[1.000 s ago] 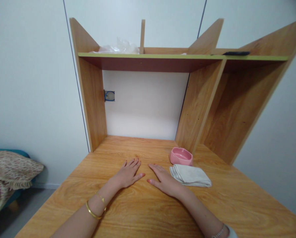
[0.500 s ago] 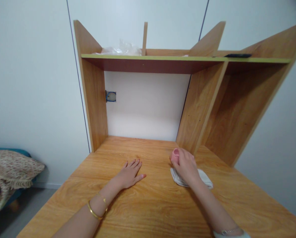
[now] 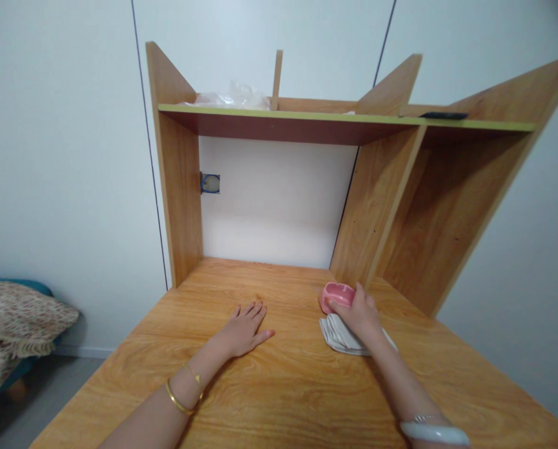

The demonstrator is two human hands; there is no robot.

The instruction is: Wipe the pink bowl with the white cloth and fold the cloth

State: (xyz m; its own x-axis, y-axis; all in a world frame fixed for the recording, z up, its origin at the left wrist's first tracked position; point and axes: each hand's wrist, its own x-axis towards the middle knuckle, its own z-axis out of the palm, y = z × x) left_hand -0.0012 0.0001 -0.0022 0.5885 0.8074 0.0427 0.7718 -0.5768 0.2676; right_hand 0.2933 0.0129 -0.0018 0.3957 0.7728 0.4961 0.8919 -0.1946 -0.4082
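Landmark: folded pale cloth (image 3: 341, 337) on the wooden desk (image 3: 260, 393). Pink bowl (image 3: 338, 295) stands just behind the cloth. Right hand (image 3: 361, 317) is over the cloth, at the bowl's near right side, thumb at near rim, fingers toward right edge; whether they pinch it, cannot tell. Left hand (image 3: 244, 330) lies palm down, fingers slightly spread, left of the cloth, well apart from bowl.

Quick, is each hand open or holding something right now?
Left hand: open, palm down on the desk, holding nothing.
Right hand: curled at the right side of the pink bowl; whether it grips cannot be told.
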